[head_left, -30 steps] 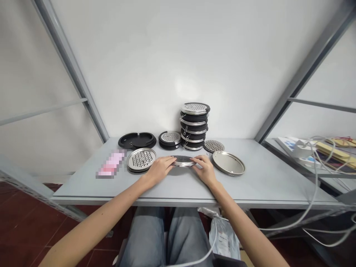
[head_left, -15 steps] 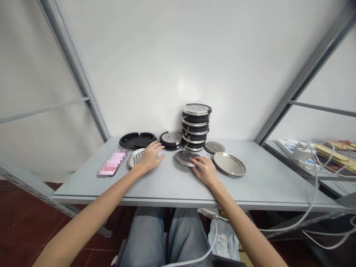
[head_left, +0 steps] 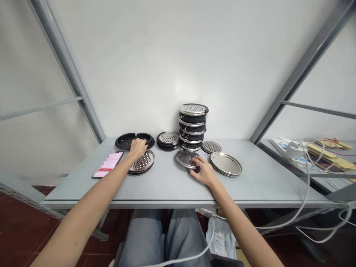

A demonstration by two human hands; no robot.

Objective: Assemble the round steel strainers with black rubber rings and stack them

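At the perforated disc, right hand pinched the edge; over black tray rim, left hand hid its grip.

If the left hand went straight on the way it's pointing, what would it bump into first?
Probably the stacked black trays at the back: the left hand points right at them. Its fingers may already be touching them; the depth is hard to tell.

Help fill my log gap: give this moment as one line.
left hand: at black round pieces, grip unclear | right hand: holding perforated disc by right edge | behind disc: tall stack
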